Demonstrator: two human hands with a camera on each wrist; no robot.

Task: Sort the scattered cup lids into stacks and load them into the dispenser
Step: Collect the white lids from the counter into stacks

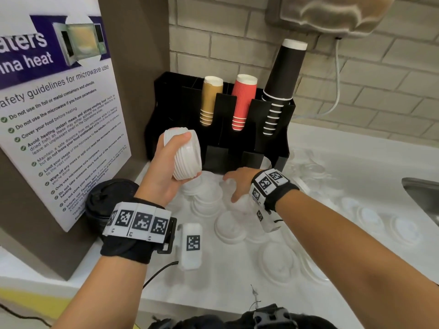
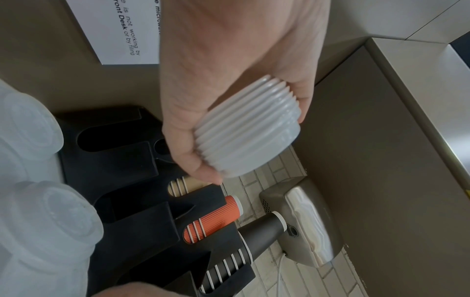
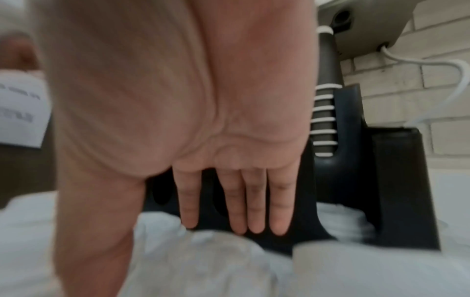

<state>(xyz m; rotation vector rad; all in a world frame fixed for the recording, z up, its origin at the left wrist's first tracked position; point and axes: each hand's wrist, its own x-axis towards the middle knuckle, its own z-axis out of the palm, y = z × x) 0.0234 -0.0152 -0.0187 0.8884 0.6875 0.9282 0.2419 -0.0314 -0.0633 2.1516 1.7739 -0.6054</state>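
Note:
My left hand (image 1: 171, 150) grips a nested stack of white cup lids (image 1: 187, 155) on its side, lifted in front of the black dispenser (image 1: 223, 138); the wrist view shows the thumb and fingers curled round the lid stack (image 2: 249, 128). My right hand (image 1: 237, 184) reaches low over scattered white and clear lids (image 1: 206, 200) at the dispenser's foot. Its fingers (image 3: 279, 201) are straight and hold nothing; whether they touch a lid is blurred. More loose lids (image 1: 230, 227) lie on the white counter (image 1: 213, 286).
The dispenser holds tan cups (image 1: 210, 100), red cups (image 1: 243, 100) and black cups (image 1: 282, 72). A stack of black lids (image 1: 107, 198) stands at the left by a poster (image 1: 54, 115). A sink (image 1: 422, 195) is at the right and a hand dryer (image 1: 332, 13) above.

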